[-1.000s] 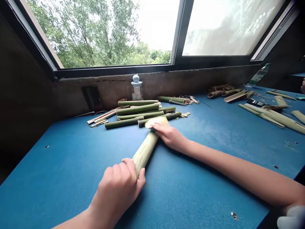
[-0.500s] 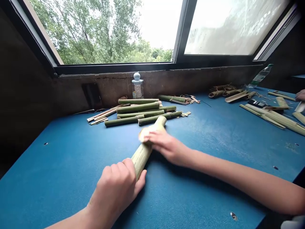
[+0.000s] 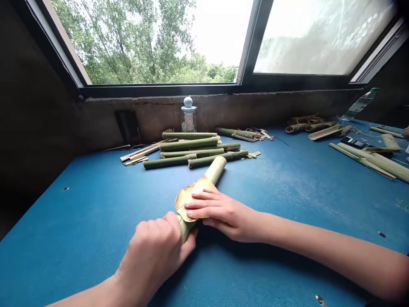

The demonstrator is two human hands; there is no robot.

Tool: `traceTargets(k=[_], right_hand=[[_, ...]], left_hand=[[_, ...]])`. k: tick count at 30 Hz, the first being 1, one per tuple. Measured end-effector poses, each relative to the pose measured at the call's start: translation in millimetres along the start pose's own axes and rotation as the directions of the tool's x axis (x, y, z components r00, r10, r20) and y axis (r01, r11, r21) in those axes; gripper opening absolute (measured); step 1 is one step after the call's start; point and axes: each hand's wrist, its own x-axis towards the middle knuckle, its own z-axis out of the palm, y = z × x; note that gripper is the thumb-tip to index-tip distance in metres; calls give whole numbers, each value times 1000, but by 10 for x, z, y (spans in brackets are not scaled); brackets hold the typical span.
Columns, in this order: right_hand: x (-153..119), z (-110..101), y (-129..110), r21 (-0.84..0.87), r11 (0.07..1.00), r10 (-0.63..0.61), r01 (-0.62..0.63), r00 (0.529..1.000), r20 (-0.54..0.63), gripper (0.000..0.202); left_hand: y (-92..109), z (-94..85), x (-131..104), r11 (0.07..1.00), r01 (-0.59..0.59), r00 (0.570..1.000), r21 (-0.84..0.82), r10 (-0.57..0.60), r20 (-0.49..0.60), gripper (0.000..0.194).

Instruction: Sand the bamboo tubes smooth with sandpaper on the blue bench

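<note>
A pale, peeled bamboo tube point(image 3: 216, 169) slants away from me over the blue table point(image 3: 105, 213). My left hand point(image 3: 158, 243) is wrapped round its near end, thumb on the right side. A yellowish sheet with a brown edge, which looks like sandpaper point(image 3: 188, 197), lies curved over the middle of the tube. My right hand point(image 3: 217, 211) presses the sheet onto the tube from the right, its fingers laid across the top. The tube's far end sticks out beyond the sheet.
Green bamboo pieces point(image 3: 188, 147) and thin strips point(image 3: 143, 151) lie ahead by the wall, near a small lidded jar point(image 3: 188, 117). More bamboo point(image 3: 377, 160), a plastic bottle point(image 3: 359, 104) and part of another person's hand point(image 3: 405, 133) are at the right.
My right hand has slid the sheet down the tube toward my left hand, which keeps its grip. More of the tube's far end shows. The view has shifted slightly.
</note>
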Motion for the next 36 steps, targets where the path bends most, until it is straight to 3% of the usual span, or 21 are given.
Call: traceTargets(k=[2,6,8,12,14,19,21,24,26,30,34,36], right_hand=[[-7,-45,139,-57,998,13,-16,999,-44,35],[-21,-184,485,-182,957,180,-225,955,-235,33],[-27,-148,395,-178,956,187,-234,951,-247,33],[-24,59,-25,-86,996,-5,0,998,-60,35],[-9,86,-37,-81,995,-56,53,998,-41,36],[30,-2,203,-165,962,172,-219,950,-260,33],[31,37,111,-144,974,143,-173,970,-199,35],[25,121,-39,-101,995,2,-7,999,-52,40],[27,124,-20,-116,993,8,-16,998,-68,39],[38,102,9,-133,976,148,-175,970,-191,34],[31,163,-140,-85,996,26,-31,998,-61,37],[24,133,-51,-95,995,6,-12,998,-60,38]], left_hand=[[3,2,-3,1000,-5,1000,-5,5,10,42],[-2,-13,2,1000,4,999,-10,-3,32,44],[-15,-26,12,1000,-4,1000,-3,5,22,44],[-48,-49,43,997,-62,998,-40,61,-24,39],[-49,-47,48,997,-58,998,-45,57,-30,39],[-8,-31,25,1000,10,998,-29,-12,-69,43],[2,-32,22,1000,-3,997,-27,1,-76,41],[0,-29,30,999,-25,996,-30,22,-88,40],[-7,-20,36,999,-25,997,-27,22,-76,41],[-16,-4,32,1000,-2,998,-22,0,-59,43],[-21,-25,30,999,-22,996,-34,19,-82,39],[-21,-37,34,999,-15,997,-39,13,-72,40]])
